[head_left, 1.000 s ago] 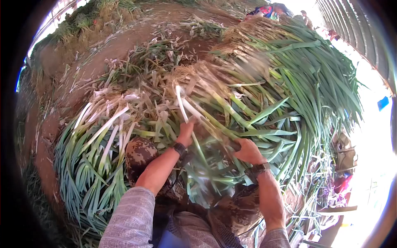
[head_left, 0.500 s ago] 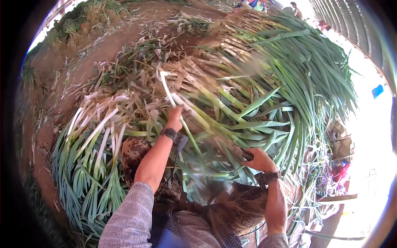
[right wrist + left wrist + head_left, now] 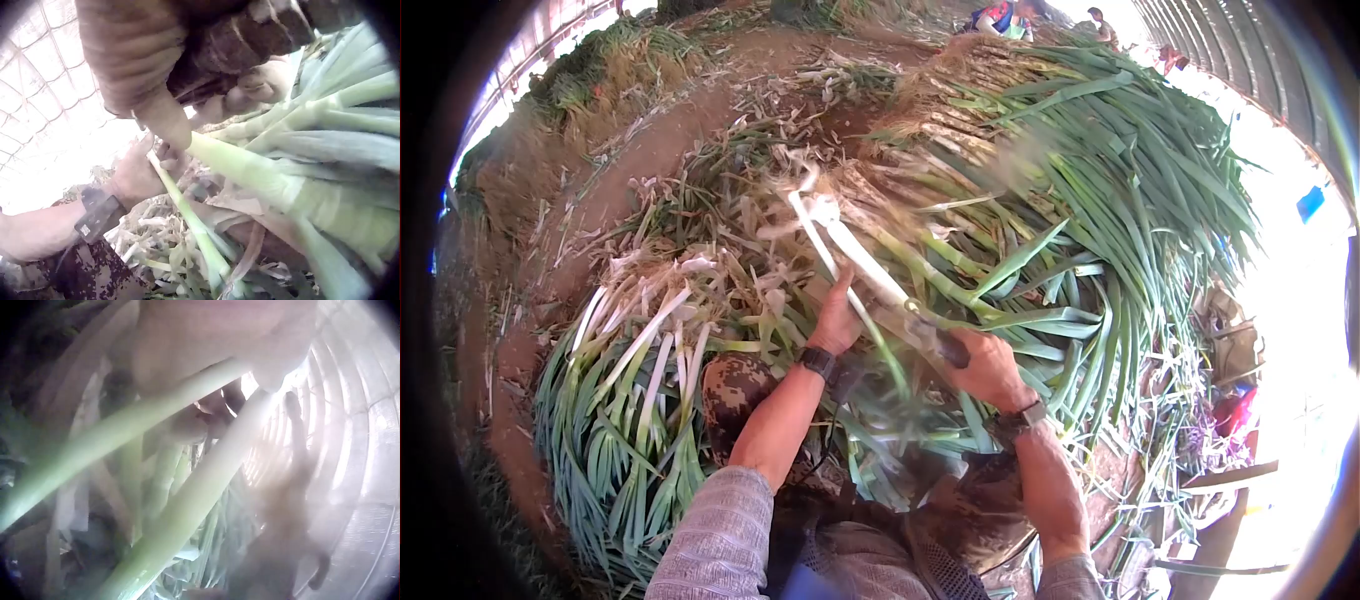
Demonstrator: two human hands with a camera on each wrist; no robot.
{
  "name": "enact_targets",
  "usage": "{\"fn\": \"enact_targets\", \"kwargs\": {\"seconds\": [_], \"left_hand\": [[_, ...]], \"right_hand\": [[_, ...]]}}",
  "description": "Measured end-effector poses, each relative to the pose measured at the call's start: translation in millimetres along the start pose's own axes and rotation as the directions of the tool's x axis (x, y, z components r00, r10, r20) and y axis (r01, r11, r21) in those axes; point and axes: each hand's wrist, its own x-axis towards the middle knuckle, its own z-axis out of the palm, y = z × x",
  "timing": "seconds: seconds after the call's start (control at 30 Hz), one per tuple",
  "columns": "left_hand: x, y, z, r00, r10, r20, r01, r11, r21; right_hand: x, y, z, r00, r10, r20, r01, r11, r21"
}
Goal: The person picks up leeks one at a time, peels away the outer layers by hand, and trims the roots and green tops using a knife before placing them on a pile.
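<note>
My left hand grips two leeks side by side, a thin leek and a thicker leek, white shafts pointing away. In the left wrist view both the thin leek and the thick leek run from under the left hand. My right hand holds a knife by its dark handle, close to the thick leek's green part; its blade is blurred. In the right wrist view the knife's handle looks wrapped in bands, and the right thumb presses against the thick leek.
Leeks with white shafts lie piled at the left. A large heap of leeks with dirty roots spreads to the right. Stripped leaves litter the soil ahead. Another person is at the far end, under a ribbed roof.
My right hand with the knife moved out to the right, then back left and up near my left hand. More white shows on the thick leek. The left hand still holds both leeks.
</note>
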Motion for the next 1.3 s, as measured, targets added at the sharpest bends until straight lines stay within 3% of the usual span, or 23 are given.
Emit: {"fn": "enact_targets", "kwargs": {"seconds": [0.1, 0.13, 0.23, 0.4, 0.47, 0.5, 0.57, 0.63, 0.67, 0.7, 0.73, 0.8, 0.83, 0.9, 0.97, 1.0, 1.03, 1.1, 1.17, 1.3], "left_hand": [[-5, 3, -2, 0.998, -0.063, -0.027, 0.063, 0.998, -0.007], [-8, 4, -3, 0.998, -0.039, 0.041, 0.039, 0.999, 0.0], [-7, 2, -8, 0.997, -0.054, 0.061, 0.056, 0.998, -0.017], [-9, -3, -11, 0.997, 0.003, 0.079, 0.004, 0.996, -0.085], [-9, -15, -16, 0.996, -0.074, 0.048, 0.069, 0.992, 0.109], [-10, -22, -15, 0.996, -0.078, 0.049, 0.073, 0.992, 0.105], [-14, -35, -14, 0.996, 0.006, -0.087, 0.003, 0.994, 0.111], [-10, -37, -22, 0.994, 0.029, -0.11, -0.021, 0.997, 0.072], [-6, -35, -28, 0.99, 0.051, -0.134, -0.046, 0.998, 0.04], [-3, -33, -32, 0.985, 0.071, -0.157, -0.07, 0.997, 0.01], [0, -21, -28, 0.956, 0.17, -0.238, -0.198, 0.976, -0.096], [9, 10, -41, 0.89, 0.289, -0.353, -0.316, 0.949, -0.02], [9, 30, -43, 0.883, 0.215, -0.417, -0.254, 0.967, -0.038], [6, 47, -48, 0.882, 0.275, -0.383, -0.306, 0.952, -0.021], [-1, 54, -50, 0.943, 0.193, -0.273, -0.197, 0.98, 0.014], [15, 46, -82, 0.955, 0.188, -0.231, -0.18, 0.982, 0.057], [12, 46, -80, 0.954, 0.19, -0.234, -0.18, 0.982, 0.06], [7, 38, -76, 0.887, 0.198, -0.418, -0.169, 0.98, 0.106], [1, 33, -74, 0.892, 0.177, -0.415, -0.142, 0.983, 0.115], [16, 18, -78, 0.94, 0.129, -0.316, -0.085, 0.985, 0.147]], "right_hand": [[15, -8, 8, 0.994, 0.096, 0.046, -0.092, 0.992, -0.082], [18, -10, 11, 0.995, 0.088, 0.044, -0.084, 0.993, -0.083], [24, -13, 20, 0.994, 0.091, -0.053, -0.093, 0.995, -0.043], [19, -16, 17, 0.993, 0.109, 0.046, -0.107, 0.994, -0.027], [13, -3, 10, 0.99, 0.126, 0.056, -0.125, 0.992, -0.014], [10, 3, 4, 0.989, 0.138, 0.059, -0.138, 0.99, -0.002], [-3, 11, -5, 0.98, 0.183, 0.075, -0.181, 0.983, -0.026], [-14, 12, -17, 0.972, 0.13, 0.196, -0.137, 0.99, 0.021], [-21, 13, -25, 0.932, 0.202, 0.3, -0.205, 0.978, -0.02], [-28, 17, -27, 0.931, 0.211, 0.299, -0.214, 0.977, -0.023], [-37, 24, -30, 0.913, 0.223, 0.343, -0.228, 0.973, -0.026], [-50, 35, -37, 0.862, 0.243, 0.445, -0.241, 0.969, -0.064], [-54, 35, -41, 0.863, 0.247, 0.442, -0.245, 0.968, -0.062], [-65, 30, -47, 0.836, 0.335, 0.435, -0.35, 0.936, -0.047], [-71, 38, -47, 0.835, 0.345, 0.428, -0.364, 0.931, -0.041], [-71, 39, -48, 0.832, 0.351, 0.431, -0.358, 0.931, -0.068], [-72, 39, -47, 0.827, 0.358, 0.434, -0.352, 0.931, -0.096], [-73, 37, -45, 0.848, 0.316, 0.426, -0.316, 0.946, -0.073], [-70, 26, -44, 0.876, 0.31, 0.37, -0.349, 0.936, 0.04], [-55, 25, -31, 0.897, 0.297, 0.328, -0.301, 0.953, -0.04]]}}
